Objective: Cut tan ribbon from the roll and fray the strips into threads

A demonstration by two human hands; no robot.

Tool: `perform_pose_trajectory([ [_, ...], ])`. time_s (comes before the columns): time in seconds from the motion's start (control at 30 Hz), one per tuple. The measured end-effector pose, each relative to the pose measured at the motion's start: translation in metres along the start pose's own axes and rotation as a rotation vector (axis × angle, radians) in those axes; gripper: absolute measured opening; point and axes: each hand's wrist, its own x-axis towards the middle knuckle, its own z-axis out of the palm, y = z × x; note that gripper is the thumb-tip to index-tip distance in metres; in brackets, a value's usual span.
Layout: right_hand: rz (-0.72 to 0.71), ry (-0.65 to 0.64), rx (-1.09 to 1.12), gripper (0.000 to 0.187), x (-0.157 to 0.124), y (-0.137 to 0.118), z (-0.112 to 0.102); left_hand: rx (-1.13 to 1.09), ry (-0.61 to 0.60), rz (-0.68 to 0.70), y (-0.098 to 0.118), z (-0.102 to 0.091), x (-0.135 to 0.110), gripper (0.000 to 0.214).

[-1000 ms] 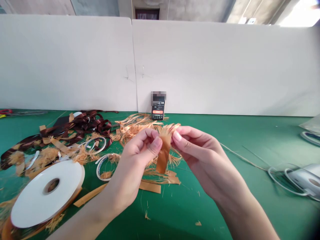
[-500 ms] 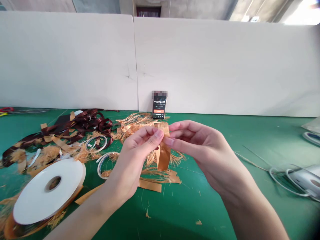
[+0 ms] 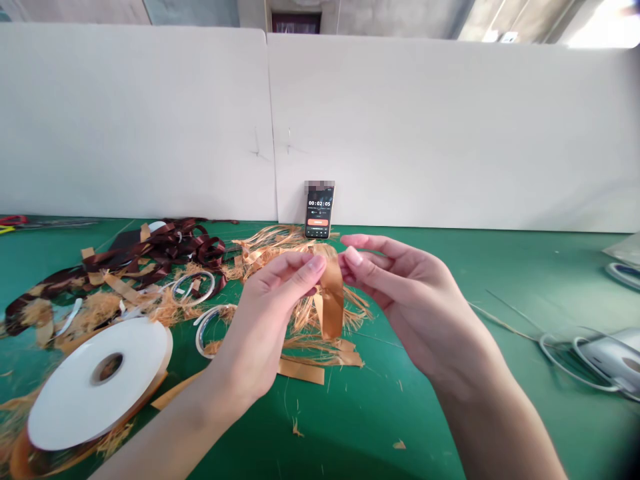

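Note:
A short strip of gold-brown satin ribbon (image 3: 332,307) hangs in front of me, its top edge between the thumb and fingers of my left hand (image 3: 265,313). Just to the right of the strip is my right hand (image 3: 420,293), thumb and fingertips pinched together close to the ribbon's upper edge. Whatever is in that pinch, perhaps a fine thread, is too small to make out. Behind the ribbon lies a heap of frayed gold ribbon and loose threads (image 3: 265,247). Flat on the table below is another gold ribbon strip (image 3: 303,371).
A white ribbon spool (image 3: 65,393) lies at the left, near white rings (image 3: 194,288) and tangled dark brown ribbon (image 3: 165,250). A phone (image 3: 320,213) showing a timer leans on the white panel (image 3: 450,133). Scissors (image 3: 55,221) lie far left; a cabled silver device (image 3: 607,360) is at right.
My right thumb and fingers have come off the ribbon's top and shifted slightly right. More of the strip's face now shows, still held by my left hand.

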Motion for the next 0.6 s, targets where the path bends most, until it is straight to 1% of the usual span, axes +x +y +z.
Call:
perform_pose_trajectory([
  [0.07,-0.006,0.009,0.005,0.021,0.0003,0.0002,-0.0004,0.013,0.007,0.001,-0.0007,0.0000,0.0005,0.017],
  [0.27,-0.008,0.035,-0.032,0.026,0.0000,-0.0015,0.0017,0.024,0.025,-0.008,-0.0007,0.0024,-0.0006,0.017],
  [0.37,-0.056,0.056,-0.063,0.022,-0.0005,0.0005,0.0014,0.038,0.052,-0.011,-0.0011,0.0031,-0.0009,0.016],
  [0.5,-0.156,0.074,-0.111,0.016,-0.0004,0.0041,0.0001,0.041,0.069,-0.002,-0.0025,0.0027,-0.0010,0.015],
  [0.6,-0.176,0.078,-0.125,0.012,-0.0001,0.0043,-0.0002,0.044,0.070,-0.004,-0.0027,0.0028,-0.0006,0.014],
])
